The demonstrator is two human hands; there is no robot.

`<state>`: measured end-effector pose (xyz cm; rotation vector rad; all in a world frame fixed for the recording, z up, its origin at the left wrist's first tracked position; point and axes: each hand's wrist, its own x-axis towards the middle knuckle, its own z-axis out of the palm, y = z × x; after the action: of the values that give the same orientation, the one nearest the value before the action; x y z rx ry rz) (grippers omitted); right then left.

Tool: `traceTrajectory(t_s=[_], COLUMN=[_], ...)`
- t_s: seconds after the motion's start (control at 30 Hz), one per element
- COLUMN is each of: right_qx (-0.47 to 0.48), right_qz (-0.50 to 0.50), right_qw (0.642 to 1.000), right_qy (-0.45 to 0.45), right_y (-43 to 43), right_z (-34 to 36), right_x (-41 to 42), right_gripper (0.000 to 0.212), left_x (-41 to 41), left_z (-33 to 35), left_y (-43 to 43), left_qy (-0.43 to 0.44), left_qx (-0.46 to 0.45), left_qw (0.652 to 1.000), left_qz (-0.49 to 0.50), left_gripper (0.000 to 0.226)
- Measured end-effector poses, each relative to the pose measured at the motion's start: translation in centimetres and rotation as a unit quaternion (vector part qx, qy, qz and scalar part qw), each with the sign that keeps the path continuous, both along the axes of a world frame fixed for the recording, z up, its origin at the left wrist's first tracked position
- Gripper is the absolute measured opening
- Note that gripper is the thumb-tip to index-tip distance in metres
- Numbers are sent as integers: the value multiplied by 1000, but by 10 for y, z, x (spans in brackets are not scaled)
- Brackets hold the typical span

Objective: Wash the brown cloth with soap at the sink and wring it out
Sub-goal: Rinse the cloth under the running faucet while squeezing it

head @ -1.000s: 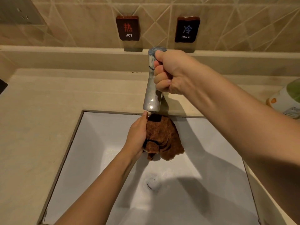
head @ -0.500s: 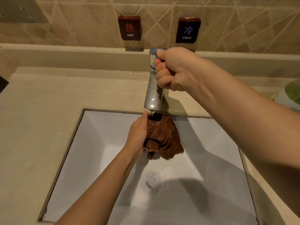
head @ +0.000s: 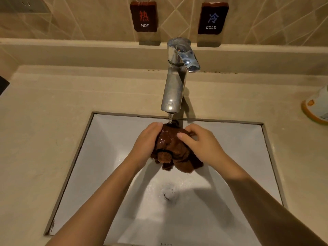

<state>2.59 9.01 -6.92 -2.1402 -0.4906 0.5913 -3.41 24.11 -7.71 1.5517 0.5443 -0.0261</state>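
Note:
A bunched, wet brown cloth (head: 173, 150) hangs over the white sink basin (head: 110, 139), directly under the chrome tap (head: 174, 80). A thin stream of water (head: 170, 118) falls from the spout onto the top of the cloth. My left hand (head: 146, 141) grips the cloth from its left side. My right hand (head: 200, 144) rests on its right side, fingers curled over the top. The tap's lever (head: 188, 58) points toward the right. The cloth's lower folds dangle above the drain (head: 168, 192).
A beige stone counter (head: 44, 130) surrounds the sink. A white bottle with an orange rim (head: 317, 107) lies at the right edge of the counter. HOT (head: 144, 15) and COLD (head: 212, 18) signs hang on the tiled wall behind a low ledge.
My right hand has left the tap lever and come down onto the right side of the cloth. Water now runs from the spout and the cloth looks wetter.

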Motion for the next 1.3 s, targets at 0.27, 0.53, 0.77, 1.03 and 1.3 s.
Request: traceTrajectory(t_s=[0.27, 0.53, 0.77, 1.03, 1.3], right_qx=[111, 32, 30, 0, -11], right_qz=[-16, -131, -157, -221, -170], right_qw=[991, 991, 987, 975, 985], right_qy=[70, -29, -16, 2, -36], right_y=[-1, 55, 58, 69, 75], right_z=[9, 8, 2, -4, 3], right_x=[10, -18, -21, 3, -36], right_gripper=[25, 37, 35, 34, 46], left_x=[-3, 22, 26, 14, 23], left_z=[18, 15, 12, 13, 10], left_y=[36, -16, -15, -20, -12], left_qy=[-52, 48, 57, 71, 87], left_qx=[288, -24, -79, -107, -180], left_qw=[952, 991, 987, 988, 970], left_qz=[-93, 120, 127, 88, 135], left_gripper=[23, 50, 40, 36, 39])
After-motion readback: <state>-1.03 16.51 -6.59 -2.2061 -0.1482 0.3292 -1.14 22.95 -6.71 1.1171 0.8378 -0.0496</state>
